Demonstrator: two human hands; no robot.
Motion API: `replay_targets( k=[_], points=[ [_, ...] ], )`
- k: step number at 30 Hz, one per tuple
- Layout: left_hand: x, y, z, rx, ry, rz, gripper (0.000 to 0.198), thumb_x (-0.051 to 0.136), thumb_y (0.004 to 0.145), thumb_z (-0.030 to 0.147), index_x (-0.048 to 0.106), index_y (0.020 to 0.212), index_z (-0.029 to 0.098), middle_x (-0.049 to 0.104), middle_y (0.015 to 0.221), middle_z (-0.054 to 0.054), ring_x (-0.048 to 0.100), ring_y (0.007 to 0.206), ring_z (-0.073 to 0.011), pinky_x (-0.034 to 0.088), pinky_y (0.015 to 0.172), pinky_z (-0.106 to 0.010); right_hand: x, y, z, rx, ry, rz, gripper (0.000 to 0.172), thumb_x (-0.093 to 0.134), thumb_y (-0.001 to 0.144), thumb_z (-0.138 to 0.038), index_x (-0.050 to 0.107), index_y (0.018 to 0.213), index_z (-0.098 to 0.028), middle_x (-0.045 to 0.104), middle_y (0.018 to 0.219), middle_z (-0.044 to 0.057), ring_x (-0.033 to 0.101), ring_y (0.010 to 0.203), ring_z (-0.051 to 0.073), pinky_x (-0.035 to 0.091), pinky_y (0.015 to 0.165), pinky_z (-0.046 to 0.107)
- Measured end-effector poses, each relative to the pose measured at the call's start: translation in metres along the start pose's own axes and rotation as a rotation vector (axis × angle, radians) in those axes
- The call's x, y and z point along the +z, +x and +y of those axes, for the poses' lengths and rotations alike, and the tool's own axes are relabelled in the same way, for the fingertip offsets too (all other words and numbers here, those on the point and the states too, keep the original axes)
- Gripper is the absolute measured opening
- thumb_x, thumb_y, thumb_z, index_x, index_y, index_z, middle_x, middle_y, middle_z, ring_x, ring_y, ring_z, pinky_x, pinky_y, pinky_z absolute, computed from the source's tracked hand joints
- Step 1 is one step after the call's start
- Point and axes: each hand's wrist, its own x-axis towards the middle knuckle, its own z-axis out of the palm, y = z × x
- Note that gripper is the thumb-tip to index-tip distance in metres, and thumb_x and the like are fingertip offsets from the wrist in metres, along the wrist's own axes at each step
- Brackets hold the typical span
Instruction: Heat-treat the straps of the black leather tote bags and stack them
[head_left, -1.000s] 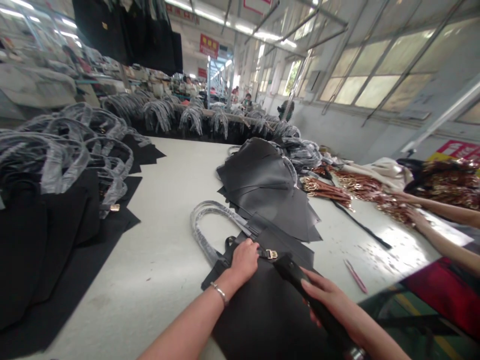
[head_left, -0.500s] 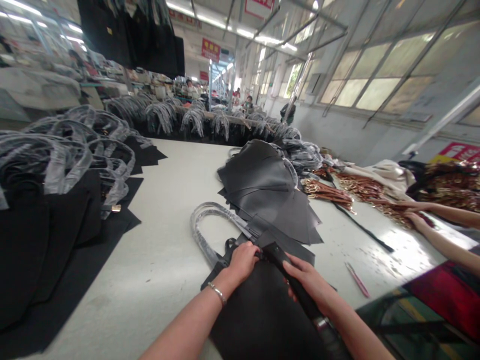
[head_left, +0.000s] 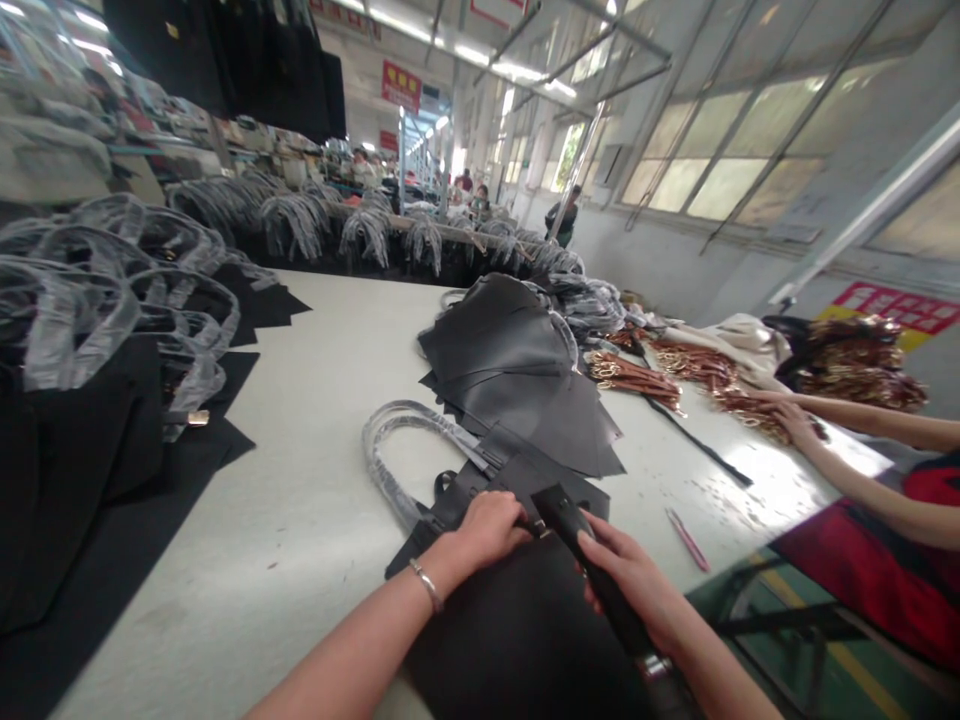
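Observation:
A black tote bag point(head_left: 510, 620) lies on the table before me. Its looped handle point(head_left: 382, 450), wrapped in clear plastic, reaches out to the left. My left hand point(head_left: 491, 525) has its fingers curled at the bag's upper part, beside a small shiny metal piece point(head_left: 538, 528); the fingertips are partly hidden. My right hand point(head_left: 619, 565) is wrapped round a long black handheld tool point(head_left: 600, 580) with a flat end and a metal ring low on its body. That flat end is over the bag, close to my left fingers. I cannot tell the tool's kind.
Black bags with plastic-wrapped handles point(head_left: 82, 430) pile up at left. Fanned black pieces point(head_left: 517, 360) lie beyond my bag. At right are brown straps with gold hooks point(head_left: 634, 380), a pink pen-like tool point(head_left: 688, 540) and a co-worker's hands point(head_left: 795, 420). More bags point(head_left: 240, 70) hang overhead.
My view has swung slightly, so the scene sits further left. My left hand and the tool's flat end are a little further apart, and the small metal piece shows between them.

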Motion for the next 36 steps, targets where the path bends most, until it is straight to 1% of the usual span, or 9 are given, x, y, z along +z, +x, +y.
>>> replay_targets(
  k=[3, 7, 11, 14, 17, 22, 28, 34, 36],
  points=[
    [-0.003, 0.002, -0.001, -0.098, -0.110, -0.051, 0.020, 0.063, 0.079, 0.038, 0.074, 0.087, 0.024, 0.072, 0.086, -0.004, 0.065, 0.079, -0.0201, 0.044, 0.067, -0.025, -0.002, 0.000, -0.003, -0.067, 0.039, 0.075, 0.068, 0.065, 0.082, -0.047, 0.040, 0.138, -0.018, 0.058, 0.065, -0.003, 0.059, 0.047, 0.014, 0.046, 0.041, 0.022],
    [-0.005, 0.008, -0.006, -0.173, -0.229, -0.086, 0.029, 0.053, 0.083, 0.038, 0.075, 0.084, 0.019, 0.072, 0.075, -0.003, 0.064, 0.067, -0.0167, 0.040, 0.056, -0.022, -0.009, -0.006, -0.011, -0.129, 0.048, 0.136, 0.072, 0.067, 0.078, -0.051, 0.041, 0.138, -0.020, 0.059, 0.067, -0.004, 0.058, 0.048, 0.014, 0.047, 0.043, 0.023],
    [-0.010, 0.010, -0.011, -0.142, -0.294, -0.047, 0.032, 0.045, 0.085, 0.027, 0.075, 0.087, 0.016, 0.074, 0.084, -0.005, 0.064, 0.078, -0.0169, 0.042, 0.067, -0.023, -0.009, -0.023, -0.015, -0.089, 0.044, 0.106, 0.081, 0.069, 0.074, -0.055, 0.039, 0.140, -0.019, 0.060, 0.068, -0.003, 0.059, 0.050, 0.014, 0.048, 0.044, 0.024],
    [-0.014, 0.007, -0.012, -0.103, -0.325, -0.045, 0.028, 0.050, 0.082, 0.027, 0.074, 0.094, 0.017, 0.074, 0.095, -0.006, 0.064, 0.086, -0.0178, 0.042, 0.075, -0.023, -0.004, -0.032, -0.013, -0.073, 0.041, 0.083, 0.085, 0.069, 0.074, -0.057, 0.036, 0.142, -0.019, 0.061, 0.070, -0.003, 0.059, 0.051, 0.014, 0.048, 0.045, 0.023],
    [-0.018, 0.004, -0.014, -0.066, -0.355, -0.093, 0.028, 0.054, 0.080, 0.026, 0.073, 0.098, 0.017, 0.074, 0.096, -0.006, 0.064, 0.086, -0.0182, 0.043, 0.075, -0.023, -0.001, -0.036, -0.005, -0.040, 0.017, 0.026, 0.085, 0.068, 0.074, -0.056, 0.035, 0.143, -0.019, 0.061, 0.070, -0.003, 0.059, 0.050, 0.013, 0.048, 0.044, 0.023],
    [-0.019, 0.001, -0.021, 0.018, -0.442, -0.229, 0.025, 0.055, 0.077, 0.021, 0.075, 0.091, 0.018, 0.074, 0.081, -0.001, 0.063, 0.072, -0.0149, 0.043, 0.068, -0.021, 0.000, -0.041, 0.014, 0.051, -0.007, -0.129, 0.078, 0.066, 0.078, -0.053, 0.037, 0.142, -0.020, 0.060, 0.070, -0.003, 0.059, 0.047, 0.011, 0.046, 0.042, 0.021],
    [-0.013, 0.001, -0.026, 0.016, -0.607, -0.255, 0.035, 0.051, 0.072, 0.016, 0.071, 0.101, 0.014, 0.073, 0.096, -0.003, 0.064, 0.083, -0.0157, 0.046, 0.075, -0.023, 0.012, -0.040, 0.018, 0.085, -0.030, -0.218, 0.078, 0.067, 0.077, -0.052, 0.040, 0.141, -0.018, 0.058, 0.067, -0.004, 0.057, 0.043, 0.010, 0.044, 0.039, 0.019],
    [-0.005, -0.004, -0.026, -0.045, -0.661, -0.215, 0.035, 0.048, 0.077, 0.018, 0.061, 0.108, 0.011, 0.067, 0.075, -0.002, 0.053, 0.057, -0.0106, 0.038, 0.052, -0.019, 0.016, -0.034, 0.010, 0.041, -0.015, -0.175, 0.073, 0.064, 0.080, -0.050, 0.041, 0.142, -0.022, 0.060, 0.069, -0.003, 0.059, 0.046, 0.012, 0.046, 0.041, 0.021],
    [-0.003, -0.006, -0.025, -0.055, -0.655, -0.198, 0.033, 0.050, 0.077, 0.018, 0.058, 0.108, 0.011, 0.065, 0.074, -0.001, 0.052, 0.055, -0.0101, 0.036, 0.050, -0.019, 0.014, -0.035, 0.011, 0.068, -0.016, -0.192, 0.073, 0.066, 0.078, -0.049, 0.042, 0.141, -0.021, 0.060, 0.069, -0.003, 0.059, 0.045, 0.011, 0.046, 0.040, 0.021]
  ],
)
